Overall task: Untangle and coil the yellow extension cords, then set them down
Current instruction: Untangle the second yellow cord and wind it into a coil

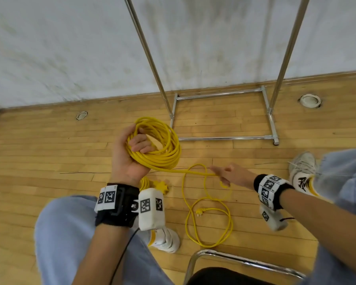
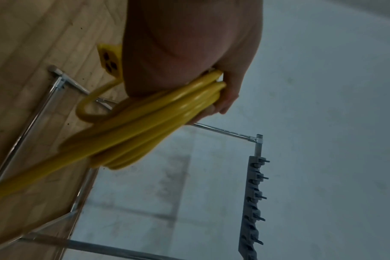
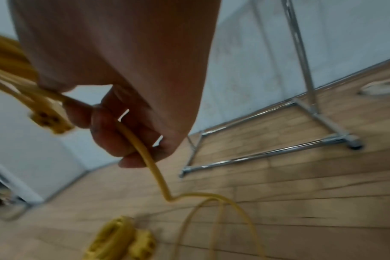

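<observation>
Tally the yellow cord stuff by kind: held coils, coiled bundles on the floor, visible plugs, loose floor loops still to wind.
Held coil, in the left hand: 1
Coiled bundle on the floor: 1
Plug on the floor: 1
Loose floor loops, fed by the right hand: about 2
Total: 5

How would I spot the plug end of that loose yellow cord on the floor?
Start at the chrome chair frame at the bottom of the head view. Just beyond it, loose cord loops lie on the wooden floor. The plug lies inside the nearest loop, a small yellow stub with prongs, unlike the blocky socket beside the left wrist.
</observation>
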